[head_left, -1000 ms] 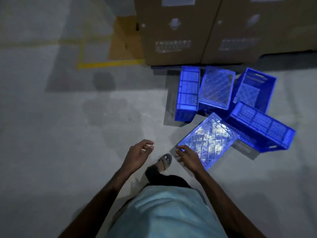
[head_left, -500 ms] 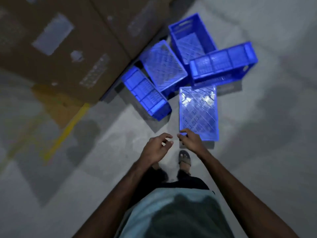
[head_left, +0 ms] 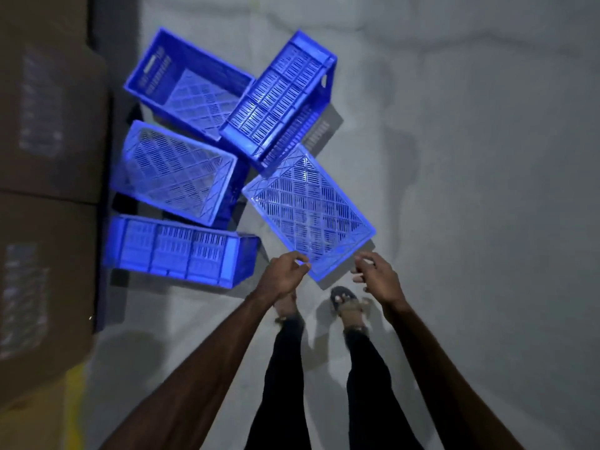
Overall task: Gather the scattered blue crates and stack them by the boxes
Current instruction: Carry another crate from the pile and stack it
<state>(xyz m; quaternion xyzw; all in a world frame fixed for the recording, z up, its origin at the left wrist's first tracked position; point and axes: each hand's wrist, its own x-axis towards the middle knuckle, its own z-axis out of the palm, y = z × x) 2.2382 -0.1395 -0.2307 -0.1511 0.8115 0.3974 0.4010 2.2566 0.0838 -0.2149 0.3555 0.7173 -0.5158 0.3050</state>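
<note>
Several blue crates lie in a loose cluster on the grey floor beside the cardboard boxes (head_left: 48, 131). The nearest crate (head_left: 308, 209) is upside down, its slatted base up, one corner pointing at my feet. My left hand (head_left: 284, 276) has its loosely curled fingertips at that crate's near left edge. My right hand (head_left: 376, 276) hovers just off its near right edge, fingers relaxed and holding nothing. Another overturned crate (head_left: 175, 170) lies further left, and a crate on its side (head_left: 181, 248) lies in front of it. An upright crate (head_left: 194, 86) and a tipped crate (head_left: 279, 95) lie behind.
Large cardboard boxes line the left side, a second one (head_left: 42, 271) nearer to me. A yellow floor marking (head_left: 73, 407) shows at the bottom left. My sandalled feet (head_left: 345, 300) stand just short of the nearest crate. Bare concrete floor (head_left: 470, 157) stretches to the right.
The view has swung round, so the boxes are now on the left. My left hand has reached the nearest crate's left edge and my right hand has shifted to its right edge.
</note>
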